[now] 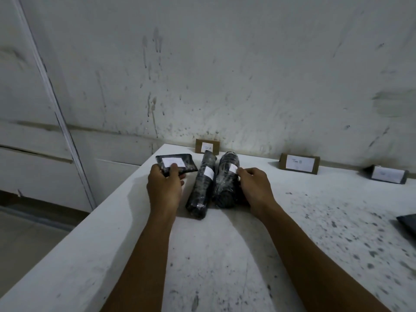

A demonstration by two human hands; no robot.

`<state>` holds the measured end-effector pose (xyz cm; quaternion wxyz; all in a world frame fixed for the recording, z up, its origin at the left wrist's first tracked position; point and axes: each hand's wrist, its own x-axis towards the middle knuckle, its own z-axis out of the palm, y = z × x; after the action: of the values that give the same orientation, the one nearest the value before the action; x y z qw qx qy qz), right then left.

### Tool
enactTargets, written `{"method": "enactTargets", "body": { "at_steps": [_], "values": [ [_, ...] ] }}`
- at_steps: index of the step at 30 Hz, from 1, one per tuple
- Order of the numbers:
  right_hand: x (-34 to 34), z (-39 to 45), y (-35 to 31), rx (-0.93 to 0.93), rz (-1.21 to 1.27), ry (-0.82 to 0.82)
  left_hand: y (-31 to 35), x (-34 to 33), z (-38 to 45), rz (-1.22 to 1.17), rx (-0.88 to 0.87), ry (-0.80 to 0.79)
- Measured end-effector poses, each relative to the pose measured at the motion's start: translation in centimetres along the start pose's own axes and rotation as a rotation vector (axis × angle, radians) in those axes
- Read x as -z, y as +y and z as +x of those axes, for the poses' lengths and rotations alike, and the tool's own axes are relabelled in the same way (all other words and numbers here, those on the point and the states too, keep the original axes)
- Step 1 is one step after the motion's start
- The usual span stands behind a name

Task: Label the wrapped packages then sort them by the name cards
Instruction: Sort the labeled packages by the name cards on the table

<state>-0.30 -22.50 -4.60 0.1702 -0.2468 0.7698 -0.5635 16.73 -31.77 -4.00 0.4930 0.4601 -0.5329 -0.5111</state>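
Observation:
Three black wrapped packages with white labels lie at the table's far left, in front of a brown name card [207, 146]. My left hand [163, 185] grips the flat package [180, 163] by its near edge, thumb on its label. A slim rolled package [202, 188] lies in the middle. My right hand [254, 188] holds the thicker rolled package [226, 183] from its right side, thumb near its label. Two more name cards, one [299, 164] in the middle and one [388, 174] at the right, stand along the wall.
The white speckled table [225, 255] meets a stained wall at the back; its left edge drops to the floor. A dark flat object [408, 222] pokes in at the right edge.

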Motion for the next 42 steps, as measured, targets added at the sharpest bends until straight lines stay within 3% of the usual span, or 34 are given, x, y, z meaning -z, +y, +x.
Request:
{"method": "enactTargets", "body": {
  "at_steps": [3, 7, 9, 20, 27, 38, 42],
  "values": [
    [0.1, -0.1, -0.1, 0.007, 0.022, -0.012, 0.7, 0.9, -0.2, -0.016, 0.025, 0.006],
    [0.0, -0.3, -0.2, 0.009, 0.045, -0.027, 0.9, 2.1, -0.7, 0.526, -0.083, -0.016],
    [0.1, -0.4, -0.2, 0.013, 0.054, -0.034, 0.8, 2.7, -0.6, 0.682, -0.091, -0.029],
    [0.1, -0.7, -0.1, 0.107, 0.003, -0.060, -0.1, 4.4, 0.7, 0.712, -0.153, 0.001],
    [0.0, -1.2, -0.3, 0.158, -0.026, -0.063, -0.4, 4.3, 0.7, 0.780, -0.211, -0.070],
    [-0.6, -1.0, -0.8, 0.261, -0.207, -0.153, -0.8, 3.4, 1.1, 0.778, -0.222, -0.095],
    [-0.8, -0.8, -1.1, 0.277, -0.376, -0.210, -0.9, 3.4, 1.2, 0.771, -0.233, -0.094]
  ]
}}
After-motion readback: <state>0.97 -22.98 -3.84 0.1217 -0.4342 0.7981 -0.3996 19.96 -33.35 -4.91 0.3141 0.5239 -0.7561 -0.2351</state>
